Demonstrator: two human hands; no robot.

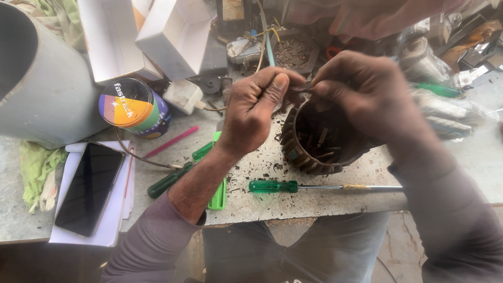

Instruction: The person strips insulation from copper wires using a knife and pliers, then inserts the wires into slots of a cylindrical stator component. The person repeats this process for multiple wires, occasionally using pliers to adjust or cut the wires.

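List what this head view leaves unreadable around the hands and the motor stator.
- Thing pinched between left hand and right hand: too thin, covered by fingertips.
- Motor stator far side: hidden under the right hand.
- Bench clutter on the right: motion-blurred.
- Grey pipe: cut off by left edge.

On your counter (272, 204) a green-handled screwdriver (272, 186) lies near the front edge, its shaft pointing right. Further left you have a darker green screwdriver (168, 181), a bright green plastic tool (218, 196) and a pink pen (172, 141). A black phone (90, 187) rests face up on white paper (112, 225). Behind it stand a colourful round tin (135, 107), an open white box (175, 36) and a large grey pipe (44, 89).
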